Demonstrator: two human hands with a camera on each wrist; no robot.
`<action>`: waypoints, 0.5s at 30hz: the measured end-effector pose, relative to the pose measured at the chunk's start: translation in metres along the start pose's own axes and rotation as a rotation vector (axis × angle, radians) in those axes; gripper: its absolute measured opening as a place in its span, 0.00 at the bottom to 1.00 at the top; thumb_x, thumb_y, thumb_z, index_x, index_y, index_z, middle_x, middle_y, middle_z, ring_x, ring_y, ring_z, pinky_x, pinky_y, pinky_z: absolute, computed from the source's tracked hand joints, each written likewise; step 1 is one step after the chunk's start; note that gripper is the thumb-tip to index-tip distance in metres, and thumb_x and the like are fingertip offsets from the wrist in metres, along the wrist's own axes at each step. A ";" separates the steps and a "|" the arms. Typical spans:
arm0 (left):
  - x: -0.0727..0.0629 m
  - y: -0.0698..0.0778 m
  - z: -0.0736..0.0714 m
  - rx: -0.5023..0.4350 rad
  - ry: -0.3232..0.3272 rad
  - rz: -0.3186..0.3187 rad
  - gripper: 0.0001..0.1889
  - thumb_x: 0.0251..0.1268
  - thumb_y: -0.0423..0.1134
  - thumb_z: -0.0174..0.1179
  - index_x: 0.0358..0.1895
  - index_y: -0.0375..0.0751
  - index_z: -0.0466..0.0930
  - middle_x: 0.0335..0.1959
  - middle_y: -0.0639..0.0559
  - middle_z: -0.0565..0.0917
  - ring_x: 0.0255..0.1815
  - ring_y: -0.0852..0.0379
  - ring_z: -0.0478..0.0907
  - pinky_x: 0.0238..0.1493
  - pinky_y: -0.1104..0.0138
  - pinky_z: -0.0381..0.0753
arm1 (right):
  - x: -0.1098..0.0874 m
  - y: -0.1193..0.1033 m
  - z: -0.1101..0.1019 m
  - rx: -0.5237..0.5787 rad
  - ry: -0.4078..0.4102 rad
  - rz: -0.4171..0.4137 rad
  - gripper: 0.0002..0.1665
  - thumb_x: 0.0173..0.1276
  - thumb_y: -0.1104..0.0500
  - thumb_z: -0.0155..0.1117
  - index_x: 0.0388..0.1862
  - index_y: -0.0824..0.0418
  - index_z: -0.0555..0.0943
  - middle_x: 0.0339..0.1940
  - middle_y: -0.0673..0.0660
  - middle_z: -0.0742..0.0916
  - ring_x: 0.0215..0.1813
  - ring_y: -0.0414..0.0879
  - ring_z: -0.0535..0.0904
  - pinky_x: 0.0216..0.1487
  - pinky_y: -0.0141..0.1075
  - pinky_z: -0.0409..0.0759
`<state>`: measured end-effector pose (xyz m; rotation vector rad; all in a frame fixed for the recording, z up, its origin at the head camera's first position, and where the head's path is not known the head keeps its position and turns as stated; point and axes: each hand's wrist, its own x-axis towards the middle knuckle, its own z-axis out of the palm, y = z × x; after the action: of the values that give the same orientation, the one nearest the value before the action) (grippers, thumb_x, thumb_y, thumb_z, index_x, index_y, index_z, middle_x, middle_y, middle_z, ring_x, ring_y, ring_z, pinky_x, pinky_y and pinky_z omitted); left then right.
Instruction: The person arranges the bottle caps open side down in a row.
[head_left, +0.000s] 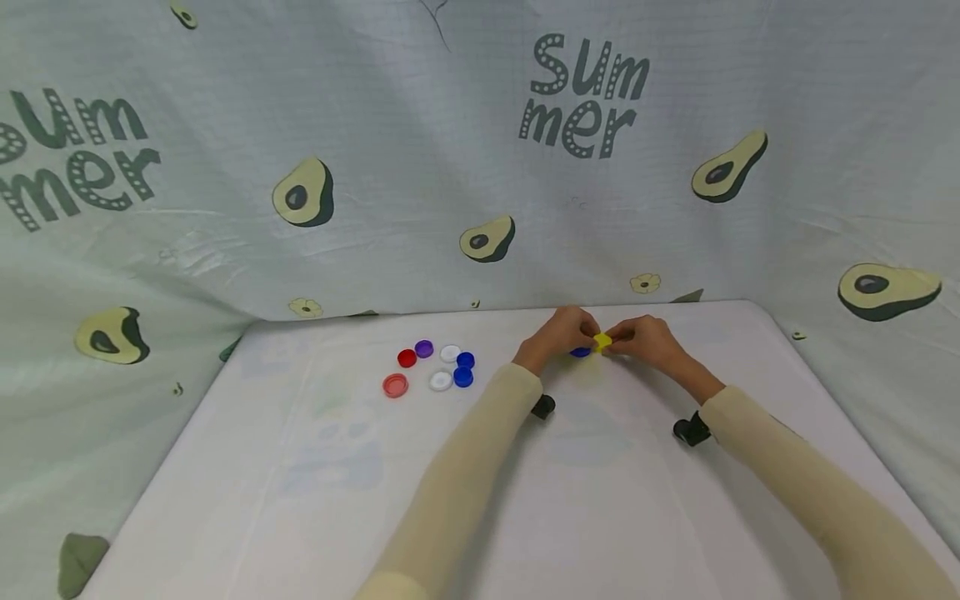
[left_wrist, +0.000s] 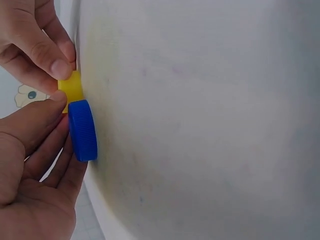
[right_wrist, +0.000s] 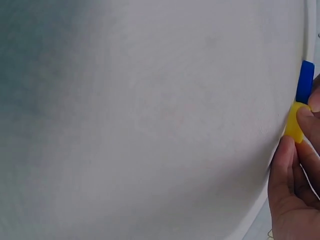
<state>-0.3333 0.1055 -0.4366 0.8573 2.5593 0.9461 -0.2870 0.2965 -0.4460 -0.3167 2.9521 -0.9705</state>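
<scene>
Toward the far edge of the table, both hands meet at a small yellow piece (head_left: 602,342). The left hand (head_left: 562,335) pinches it from one side, thumb tip on its edge in the left wrist view. From the other side the right hand (head_left: 648,340) grips the same yellow piece (right_wrist: 294,122) between thumb and fingers. A blue ridged bottle cap (left_wrist: 83,131) sits right beside it, close to the left fingers (left_wrist: 47,155); whether those fingers touch the cap I cannot tell. Fingers hide part of the yellow piece.
Left of the hands lie loose caps: red (head_left: 407,358), larger red (head_left: 395,385), purple (head_left: 423,348), white (head_left: 440,381) and blue (head_left: 463,377), among several. A printed cloth (head_left: 405,150) hangs behind the white table (head_left: 315,517). Black wrist devices (head_left: 692,429) sit below the sleeves.
</scene>
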 end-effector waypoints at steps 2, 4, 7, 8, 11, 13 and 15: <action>0.000 0.000 0.000 0.023 -0.003 0.009 0.11 0.69 0.33 0.67 0.51 0.36 0.86 0.48 0.47 0.88 0.49 0.57 0.83 0.50 0.73 0.81 | 0.000 0.001 -0.001 0.004 -0.017 0.006 0.19 0.65 0.57 0.75 0.50 0.67 0.87 0.42 0.60 0.91 0.43 0.51 0.85 0.38 0.34 0.79; -0.003 0.001 -0.002 0.062 0.006 0.001 0.13 0.70 0.36 0.66 0.54 0.36 0.83 0.50 0.48 0.86 0.50 0.56 0.82 0.51 0.72 0.81 | 0.002 0.001 -0.001 -0.001 -0.036 0.006 0.20 0.66 0.57 0.75 0.52 0.68 0.86 0.42 0.61 0.90 0.43 0.51 0.85 0.40 0.35 0.80; -0.011 0.004 -0.007 0.131 0.028 -0.024 0.17 0.73 0.40 0.64 0.59 0.37 0.80 0.53 0.48 0.84 0.52 0.56 0.81 0.54 0.70 0.81 | 0.001 0.001 -0.001 -0.009 -0.065 0.009 0.24 0.67 0.59 0.74 0.57 0.71 0.82 0.46 0.64 0.89 0.46 0.53 0.84 0.46 0.40 0.84; -0.014 0.005 -0.010 0.156 0.037 -0.031 0.18 0.74 0.41 0.63 0.60 0.37 0.79 0.54 0.48 0.84 0.53 0.56 0.80 0.55 0.69 0.81 | -0.001 0.000 -0.001 -0.015 -0.073 0.014 0.26 0.67 0.60 0.73 0.59 0.72 0.80 0.48 0.65 0.88 0.48 0.55 0.85 0.48 0.42 0.84; -0.030 0.003 -0.022 0.190 0.064 -0.040 0.19 0.75 0.42 0.61 0.62 0.36 0.79 0.55 0.46 0.83 0.54 0.54 0.80 0.56 0.68 0.82 | -0.009 -0.006 -0.004 -0.034 -0.056 0.031 0.31 0.69 0.62 0.71 0.66 0.74 0.73 0.54 0.69 0.85 0.54 0.60 0.83 0.54 0.49 0.84; -0.044 -0.002 -0.034 0.205 0.083 -0.022 0.19 0.76 0.41 0.60 0.62 0.34 0.79 0.55 0.45 0.84 0.55 0.53 0.80 0.57 0.67 0.81 | -0.015 -0.014 -0.006 -0.039 -0.015 0.025 0.30 0.70 0.63 0.69 0.67 0.73 0.72 0.57 0.71 0.83 0.56 0.63 0.82 0.55 0.52 0.84; -0.060 -0.010 -0.046 0.197 0.105 0.000 0.18 0.76 0.39 0.59 0.62 0.33 0.79 0.55 0.44 0.84 0.56 0.52 0.80 0.58 0.66 0.81 | -0.021 -0.023 -0.008 -0.036 0.036 -0.003 0.28 0.71 0.64 0.68 0.66 0.72 0.72 0.58 0.71 0.82 0.57 0.63 0.82 0.54 0.53 0.84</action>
<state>-0.3108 0.0397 -0.4059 0.8809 2.7780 0.7674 -0.2626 0.2870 -0.4269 -0.3074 3.0050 -0.9344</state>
